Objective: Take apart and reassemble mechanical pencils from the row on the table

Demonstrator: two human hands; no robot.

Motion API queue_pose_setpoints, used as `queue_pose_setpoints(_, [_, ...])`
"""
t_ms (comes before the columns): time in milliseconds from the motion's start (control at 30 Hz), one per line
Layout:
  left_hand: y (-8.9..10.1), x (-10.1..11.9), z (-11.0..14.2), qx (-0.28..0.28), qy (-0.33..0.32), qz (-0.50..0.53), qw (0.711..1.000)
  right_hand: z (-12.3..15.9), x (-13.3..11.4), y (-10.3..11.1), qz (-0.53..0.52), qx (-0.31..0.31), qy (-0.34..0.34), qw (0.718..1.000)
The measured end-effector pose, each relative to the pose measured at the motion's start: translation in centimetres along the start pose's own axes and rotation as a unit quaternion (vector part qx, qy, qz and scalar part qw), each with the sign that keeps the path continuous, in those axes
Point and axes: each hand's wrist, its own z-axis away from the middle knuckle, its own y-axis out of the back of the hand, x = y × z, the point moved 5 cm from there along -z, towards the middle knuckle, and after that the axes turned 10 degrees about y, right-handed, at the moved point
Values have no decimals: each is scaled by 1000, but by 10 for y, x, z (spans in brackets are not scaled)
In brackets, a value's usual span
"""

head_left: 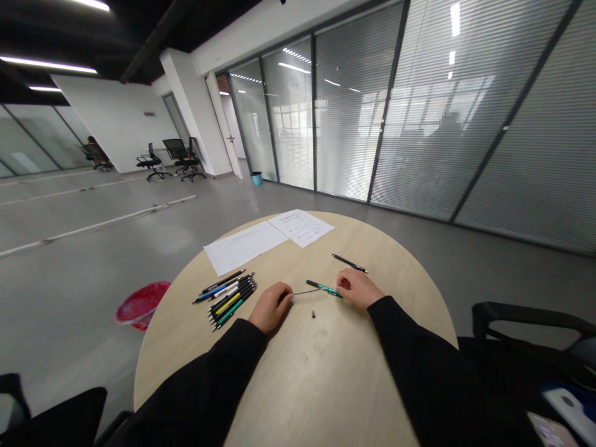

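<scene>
My left hand (274, 305) is closed, with thumb and forefinger pinching one end of a thin dark pen refill (305, 292). The refill points right and crosses close to a green pen (321, 287) with a black end. At the pen's right end, the curled fingers of my right hand (357, 288) close on it; their tips are partly hidden. A small dark pen tip (313, 315) sits on the wood between my hands, nearer to me. Just beyond my right hand lies a black pen (349, 263).
A row of several pens (230, 298) lies left of my left hand on the round table (321, 385). Two printed sheets (246, 245) are at the far edge. A red bin (142, 304) stands on the floor at left, a black chair (526, 360) at right.
</scene>
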Motion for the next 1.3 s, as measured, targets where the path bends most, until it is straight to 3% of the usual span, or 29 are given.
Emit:
queue_pose_setpoints(133, [-1,4,1,-15,-17,-3,1000,-2,-21,1,-4,22,48,999])
queue_pose_setpoints(333, [-2,9,3,-20,-32,-12,999,-4,-45,-11,28,-27,67,997])
queue_pose_setpoints(700, [-1,-6,0,27,12,-50,998,0,-35,-8,116,-98,15,988])
queue_pose_setpoints(1033, [-5,-8,0,14,36,-145,989,3,-37,-16,155,-151,-26,976])
queue_pose_setpoints(1300, [-5,-8,0,11,44,-157,987,5,-41,-13,156,-161,-38,974])
